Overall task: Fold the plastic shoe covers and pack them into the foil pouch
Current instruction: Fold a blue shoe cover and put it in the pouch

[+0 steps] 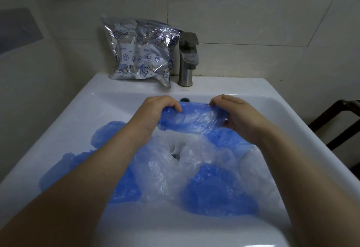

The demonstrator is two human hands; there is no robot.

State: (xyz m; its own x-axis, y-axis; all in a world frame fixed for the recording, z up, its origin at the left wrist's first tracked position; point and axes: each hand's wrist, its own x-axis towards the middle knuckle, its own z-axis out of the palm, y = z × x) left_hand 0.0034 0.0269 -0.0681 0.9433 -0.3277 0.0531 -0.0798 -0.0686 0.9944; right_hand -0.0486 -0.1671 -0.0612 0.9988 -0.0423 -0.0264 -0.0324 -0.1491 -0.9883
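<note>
both hands, left hand (155, 110) and right hand (236, 114), pinch a blue shoe cover (191, 119) at mid-frame above the sink (292, 110); the slippery film could slide loose mid-fold, with the foil pouch (141, 51) far off, upper centre.

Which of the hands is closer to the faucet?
Right. The right hand is below the faucet, slightly right; the left hand is further left, below the pouch.
</note>
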